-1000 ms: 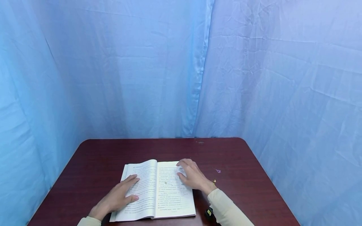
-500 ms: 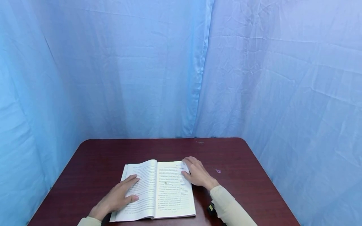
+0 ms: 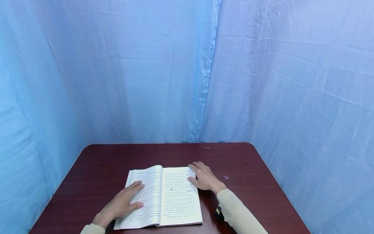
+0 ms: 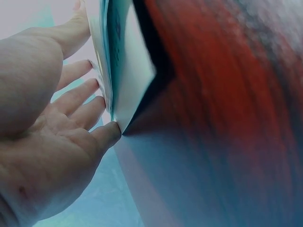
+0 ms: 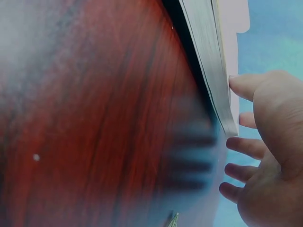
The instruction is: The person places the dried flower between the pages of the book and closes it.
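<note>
An open book (image 3: 175, 208) lies on the dark red table, its left-hand pages bulging up near the spine. My left hand (image 3: 121, 203) rests on the left page with fingers stretched and thumb apart; the left wrist view shows its fingertips along the page stack (image 4: 124, 61). At the upper right corner of the book is my right hand (image 3: 204, 178), thumb on the right page's margin and fingers reaching past the edge. In the right wrist view its fingers are fairly straight and spread beside the page block (image 5: 206, 52). A tiny sprig-like mark (image 3: 171, 189) shows on the right page.
A small purple flower-like bit (image 3: 225, 177) lies on the table (image 3: 248, 162) right of the book. Low in the right wrist view is a small yellow-green pointed thing (image 5: 174, 220). Blue curtains (image 3: 163, 81) hang behind and beside the table.
My right hand has moved right and slightly away from me, from over the right page to the book's upper right corner. My left hand and the book have stayed in place.
</note>
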The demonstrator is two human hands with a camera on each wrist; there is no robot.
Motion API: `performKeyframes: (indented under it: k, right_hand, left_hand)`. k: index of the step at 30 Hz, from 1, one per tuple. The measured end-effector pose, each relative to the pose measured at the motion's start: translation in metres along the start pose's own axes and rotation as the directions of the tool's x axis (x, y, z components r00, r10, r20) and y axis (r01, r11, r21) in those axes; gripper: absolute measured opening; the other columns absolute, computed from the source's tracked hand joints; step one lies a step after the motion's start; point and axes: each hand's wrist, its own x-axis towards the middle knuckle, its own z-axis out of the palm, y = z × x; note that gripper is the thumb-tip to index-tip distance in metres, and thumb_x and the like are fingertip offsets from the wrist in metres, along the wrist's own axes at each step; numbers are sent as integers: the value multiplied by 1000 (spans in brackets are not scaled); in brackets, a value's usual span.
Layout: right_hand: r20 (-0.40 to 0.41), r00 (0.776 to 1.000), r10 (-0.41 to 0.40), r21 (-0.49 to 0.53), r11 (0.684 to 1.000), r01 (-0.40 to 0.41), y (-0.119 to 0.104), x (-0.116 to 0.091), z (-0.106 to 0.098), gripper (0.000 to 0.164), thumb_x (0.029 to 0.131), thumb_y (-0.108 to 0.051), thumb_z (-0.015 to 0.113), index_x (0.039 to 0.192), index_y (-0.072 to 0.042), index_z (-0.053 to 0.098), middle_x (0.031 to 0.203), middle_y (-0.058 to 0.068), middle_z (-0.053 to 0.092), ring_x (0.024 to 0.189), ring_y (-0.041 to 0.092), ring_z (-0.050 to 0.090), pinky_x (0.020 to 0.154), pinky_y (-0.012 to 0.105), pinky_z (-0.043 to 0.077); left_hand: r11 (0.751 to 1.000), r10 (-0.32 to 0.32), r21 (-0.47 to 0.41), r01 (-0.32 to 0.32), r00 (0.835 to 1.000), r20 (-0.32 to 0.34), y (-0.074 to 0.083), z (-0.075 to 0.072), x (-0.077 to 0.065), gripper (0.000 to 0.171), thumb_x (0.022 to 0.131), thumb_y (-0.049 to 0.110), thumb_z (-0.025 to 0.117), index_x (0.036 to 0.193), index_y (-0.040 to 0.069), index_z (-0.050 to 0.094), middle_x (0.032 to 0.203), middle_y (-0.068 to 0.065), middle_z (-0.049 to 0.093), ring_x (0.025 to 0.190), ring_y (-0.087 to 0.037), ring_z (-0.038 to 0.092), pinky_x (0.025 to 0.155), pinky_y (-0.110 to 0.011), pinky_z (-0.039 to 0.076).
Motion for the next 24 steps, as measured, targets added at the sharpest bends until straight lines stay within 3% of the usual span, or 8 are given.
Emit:
performKeyframes:
  k: [10,17,20,24]
  right_hand:
    - [30,999,33,4,999,-33,4,2,0,62,114,-38,67,167,-9,54,172,21,52,166,54,40,135,72,36]
    - [-72,996,-48,-71,997,43,4,3,1,61,110,-37,76,160,-6,61,166,23,58,160,53,48,132,70,41]
    - [-170,976,-135,-117,986,116,3,4,2,55,105,-31,83,152,-5,69,155,20,67,151,45,58,127,65,48]
    - [-313,916,-252,-178,963,204,3,7,3,37,99,-20,90,131,-6,80,136,11,77,132,33,70,116,56,57]
  left_hand:
    - [1000,-9,1,9,1000,2,-2,3,2,77,91,30,93,158,4,64,172,-22,55,158,-46,55,129,-65,46]
    - [1000,-13,-9,13,1000,9,-3,3,1,77,91,30,93,158,4,64,172,-22,54,158,-47,55,129,-66,45]
    - [1000,-16,-13,16,1000,12,-3,2,1,77,92,30,93,158,4,63,172,-22,54,159,-48,54,129,-67,46]
    - [1000,-15,-17,16,1000,13,-2,0,1,76,93,30,92,159,4,63,172,-23,54,159,-48,54,128,-68,46]
